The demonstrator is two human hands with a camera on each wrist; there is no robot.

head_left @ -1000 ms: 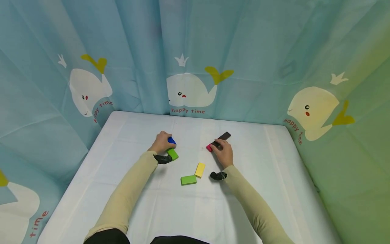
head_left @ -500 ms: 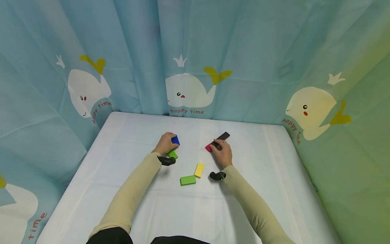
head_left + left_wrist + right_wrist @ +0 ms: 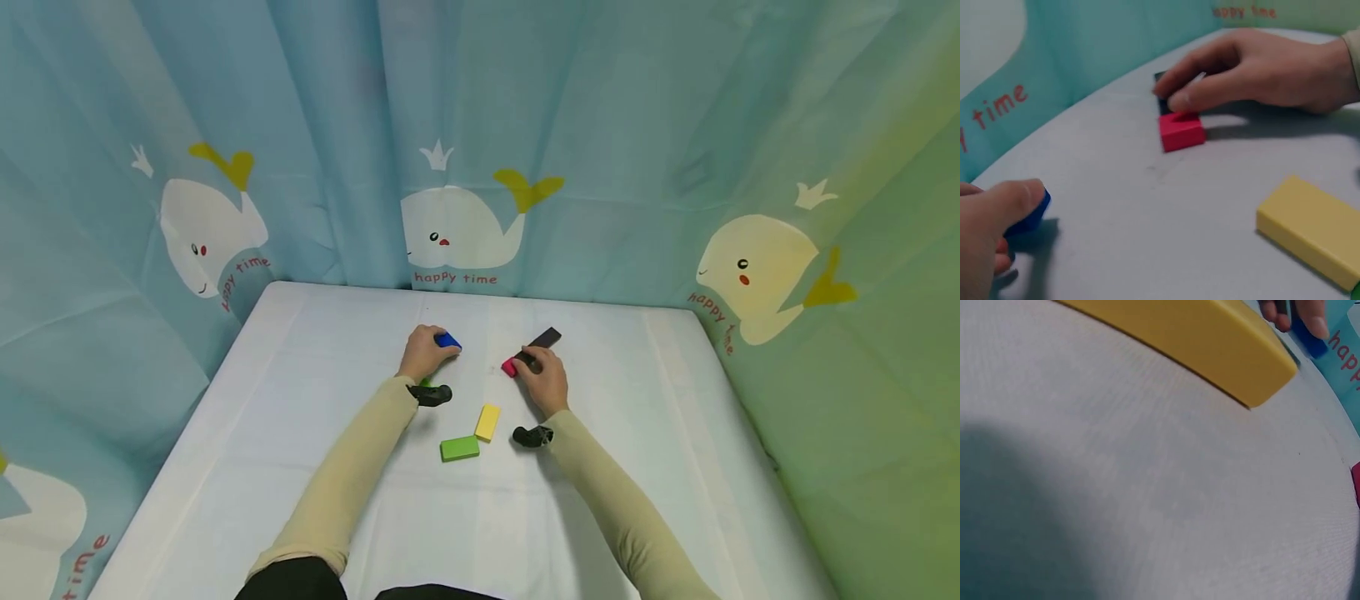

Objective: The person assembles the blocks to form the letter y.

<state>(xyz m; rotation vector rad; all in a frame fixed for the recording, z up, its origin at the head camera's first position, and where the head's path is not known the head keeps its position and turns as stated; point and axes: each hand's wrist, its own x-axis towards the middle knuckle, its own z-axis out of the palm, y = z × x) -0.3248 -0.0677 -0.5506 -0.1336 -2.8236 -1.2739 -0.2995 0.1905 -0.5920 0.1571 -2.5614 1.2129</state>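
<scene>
Between the thumb and fingers of my left hand (image 3: 422, 354) is a blue block (image 3: 448, 341). In the left wrist view a shadow lies under this block (image 3: 1029, 219), close over the table. My right hand (image 3: 546, 383) pinches a black block (image 3: 547, 337) on the table, partly covering it. A red block (image 3: 510, 367) lies end to end with the black one, and my right thumb rests by their joint in the left wrist view. A green block (image 3: 425, 382) is mostly hidden behind my left wrist.
Nearer to me, a yellow block (image 3: 487, 422) lies beside another green block (image 3: 460, 448), their corners close together. The white table (image 3: 615, 500) is bordered by a blue-green curtain (image 3: 637, 167) printed with whales. A dark wrist-worn device (image 3: 431, 395) sticks out from my left sleeve.
My left hand has carried the blue block rightward, toward the red block, away from the spot beside the green block. My right hand stays at the black block.
</scene>
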